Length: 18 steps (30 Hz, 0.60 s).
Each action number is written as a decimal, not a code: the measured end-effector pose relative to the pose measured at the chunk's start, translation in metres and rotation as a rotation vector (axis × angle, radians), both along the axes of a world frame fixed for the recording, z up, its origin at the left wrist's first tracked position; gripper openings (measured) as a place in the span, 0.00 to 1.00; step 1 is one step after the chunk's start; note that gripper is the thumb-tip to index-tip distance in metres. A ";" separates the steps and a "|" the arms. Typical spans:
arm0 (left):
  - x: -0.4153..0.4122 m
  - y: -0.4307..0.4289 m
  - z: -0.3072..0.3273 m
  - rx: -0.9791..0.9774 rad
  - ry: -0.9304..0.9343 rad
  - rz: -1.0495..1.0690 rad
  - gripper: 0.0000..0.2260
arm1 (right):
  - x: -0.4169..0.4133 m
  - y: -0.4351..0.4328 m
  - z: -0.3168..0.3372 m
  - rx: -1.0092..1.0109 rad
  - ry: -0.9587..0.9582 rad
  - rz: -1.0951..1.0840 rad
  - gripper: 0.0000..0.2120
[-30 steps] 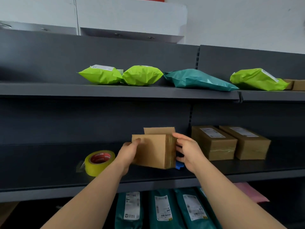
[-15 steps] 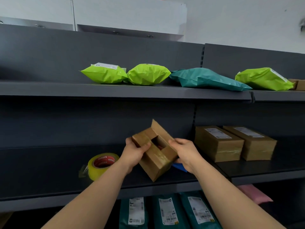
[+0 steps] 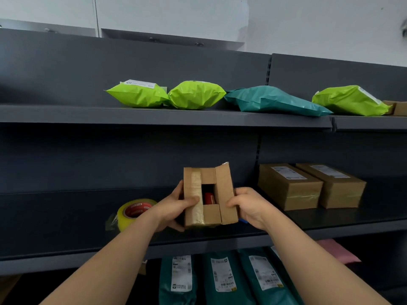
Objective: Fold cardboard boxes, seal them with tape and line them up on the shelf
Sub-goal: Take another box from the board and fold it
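Head cam: left grip (image 3: 174,208) & right grip (image 3: 250,205) pinch small box (image 3: 224,194) by its sides, prob light, stiff card, flaps unsealed.

I'm facing a parcel stockroom: dark metal shelving (image 3: 154,116), lime mailer bags (image 3: 195,94) around twelve o'clock, sealed labelled boxes (image 3: 288,188) at four, labelled teal mailers (image 3: 222,280) at six, a tape roll (image 3: 132,211) at eight.

Three lime-green mailers (image 3: 196,95) and teal mailer (image 3: 273,100) in row up top; labelled teal parcels (image 3: 222,280) upright at bottom; pink packet (image 3: 339,252) lower right; white wall (image 3: 319,25) behind
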State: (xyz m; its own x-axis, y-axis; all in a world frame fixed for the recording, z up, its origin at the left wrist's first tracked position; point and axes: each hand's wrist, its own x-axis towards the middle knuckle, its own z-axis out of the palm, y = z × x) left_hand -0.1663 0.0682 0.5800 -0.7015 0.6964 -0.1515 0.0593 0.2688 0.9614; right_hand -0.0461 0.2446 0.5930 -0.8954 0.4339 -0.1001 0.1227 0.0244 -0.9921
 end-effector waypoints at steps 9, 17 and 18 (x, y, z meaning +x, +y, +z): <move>0.005 0.001 -0.018 0.080 -0.049 0.046 0.22 | -0.019 0.007 0.014 0.380 -0.012 0.021 0.15; -0.001 0.000 -0.014 0.171 -0.055 0.090 0.28 | -0.043 0.009 0.020 0.503 -0.034 0.039 0.22; -0.002 -0.001 -0.013 0.160 -0.024 0.088 0.31 | -0.047 0.009 0.020 0.512 -0.039 0.021 0.22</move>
State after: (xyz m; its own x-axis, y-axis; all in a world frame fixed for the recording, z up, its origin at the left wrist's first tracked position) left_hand -0.1683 0.0671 0.5671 -0.7583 0.6490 -0.0609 0.0191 0.1155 0.9931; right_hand -0.0931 0.2536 0.6130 -0.9041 0.4184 0.0870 0.1540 0.5088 -0.8470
